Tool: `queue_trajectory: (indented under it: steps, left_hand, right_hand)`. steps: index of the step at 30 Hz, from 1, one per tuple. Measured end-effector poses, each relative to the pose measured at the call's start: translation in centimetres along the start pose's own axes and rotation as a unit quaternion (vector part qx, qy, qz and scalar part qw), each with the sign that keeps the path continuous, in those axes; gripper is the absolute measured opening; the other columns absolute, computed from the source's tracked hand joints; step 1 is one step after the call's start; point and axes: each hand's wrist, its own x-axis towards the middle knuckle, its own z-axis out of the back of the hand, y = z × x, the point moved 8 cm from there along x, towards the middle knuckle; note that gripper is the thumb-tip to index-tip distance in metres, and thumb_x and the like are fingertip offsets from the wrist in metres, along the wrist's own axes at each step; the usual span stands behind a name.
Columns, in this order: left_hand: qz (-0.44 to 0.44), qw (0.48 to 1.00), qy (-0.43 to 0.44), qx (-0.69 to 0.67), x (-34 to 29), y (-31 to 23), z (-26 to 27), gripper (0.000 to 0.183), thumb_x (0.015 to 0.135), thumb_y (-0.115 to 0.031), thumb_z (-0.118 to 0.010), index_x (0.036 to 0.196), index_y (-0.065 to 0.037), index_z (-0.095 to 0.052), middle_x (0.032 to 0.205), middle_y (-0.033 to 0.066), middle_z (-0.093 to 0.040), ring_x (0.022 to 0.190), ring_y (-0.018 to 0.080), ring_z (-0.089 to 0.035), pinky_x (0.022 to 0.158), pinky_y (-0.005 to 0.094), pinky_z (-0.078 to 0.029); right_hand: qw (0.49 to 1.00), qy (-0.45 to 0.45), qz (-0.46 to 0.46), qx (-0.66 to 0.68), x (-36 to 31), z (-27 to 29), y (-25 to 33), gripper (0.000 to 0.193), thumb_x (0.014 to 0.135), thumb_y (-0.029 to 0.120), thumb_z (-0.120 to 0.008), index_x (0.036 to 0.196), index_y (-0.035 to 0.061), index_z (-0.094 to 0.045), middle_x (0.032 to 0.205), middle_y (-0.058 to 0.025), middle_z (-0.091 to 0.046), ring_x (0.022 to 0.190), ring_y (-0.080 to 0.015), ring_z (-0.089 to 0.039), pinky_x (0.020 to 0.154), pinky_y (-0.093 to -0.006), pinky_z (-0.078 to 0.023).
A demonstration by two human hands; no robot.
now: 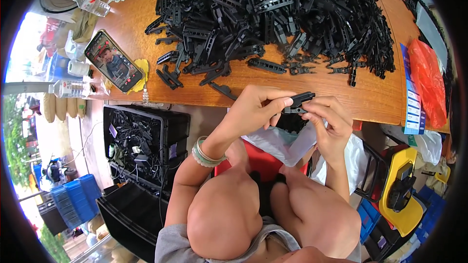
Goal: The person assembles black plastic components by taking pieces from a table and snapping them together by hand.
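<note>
Black plastic clip-like part (297, 108): centre of frame, near the front edge of the wooden table (360, 102). Your left hand (257, 109) pinches its left end, thumb and fingers closed; your right hand (334, 122) has its fingertips closed on the right end. Step, as judged: two-handed fitting or checking. Next move probably calls for a steady left pinch, controlled right pressure. Similar parts heaped (273, 14) across upper frame.

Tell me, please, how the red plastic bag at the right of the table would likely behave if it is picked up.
The red plastic bag is probably floppy, as its surface is creased. Its thin, shiny film suggests it may be slippery, and perhaps light, unless something hidden lies inside.
</note>
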Motion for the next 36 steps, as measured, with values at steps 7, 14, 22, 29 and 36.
queue_trajectory:
  steps: [7,14,22,29,36]
  left_hand:
    - [-0.122,0.985,0.013,0.123,-1.5,-2.2,-1.0,0.034,0.082,-0.008,-0.067,0.114,-0.001,-0.059,0.076,0.0109,-0.062,0.063,0.0171,-0.062,0.056,0.0301,-0.047]
    - [-0.184,0.961,-0.002,0.205,-2.7,-2.9,-1.4,0.03,0.08,-0.005,-0.065,0.109,-0.002,-0.058,0.085,0.0175,-0.064,0.072,0.0357,-0.061,0.061,0.0375,-0.049]
    - [-0.26,0.939,-0.018,0.223,-2.8,-3.3,-2.1,0.03,0.079,-0.005,-0.066,0.108,-0.002,-0.058,0.084,0.0162,-0.064,0.071,0.034,-0.062,0.058,0.0361,-0.049]
    - [-0.198,0.957,0.047,0.208,-1.5,-2.1,-1.5,0.026,0.08,-0.007,-0.066,0.105,-0.001,-0.061,0.084,0.0165,-0.064,0.069,0.0338,-0.062,0.059,0.0343,-0.049]
    - [-0.291,0.832,-0.196,0.43,0.9,-4.0,3.7,0.018,0.079,-0.004,-0.063,0.096,0.003,-0.063,0.075,0.0122,-0.057,0.064,0.0258,-0.06,0.055,0.0318,-0.047]
  right_hand:
    - [0.994,0.009,0.077,-0.073,0.0,-0.6,1.9,0.025,0.067,-0.012,-0.069,0.091,-0.0025,-0.067,0.088,-0.0129,-0.061,0.076,-0.0243,-0.061,0.064,-0.0307,-0.05]
    - [0.987,-0.003,0.077,-0.138,0.1,-0.1,3.1,0.037,0.064,-0.001,-0.075,0.1,-0.0012,-0.066,0.091,-0.0144,-0.061,0.077,-0.0272,-0.06,0.067,-0.0352,-0.048]
    - [0.995,0.024,0.047,-0.083,-0.8,-0.4,1.1,0.034,0.065,0.001,-0.074,0.098,-0.0009,-0.065,0.083,-0.0128,-0.064,0.073,-0.0261,-0.06,0.064,-0.0327,-0.048]
    - [0.994,0.108,-0.025,0.018,-0.1,-0.5,-0.8,0.034,0.063,0.005,-0.078,0.095,-0.0008,-0.067,0.083,-0.0119,-0.064,0.069,-0.0237,-0.061,0.061,-0.0314,-0.047]
    - [0.976,0.016,0.078,-0.203,3.9,-0.8,-2.2,0.018,0.07,0.001,-0.071,0.087,0.0001,-0.066,0.089,-0.0108,-0.059,0.082,-0.0274,-0.057,0.069,-0.0323,-0.045]
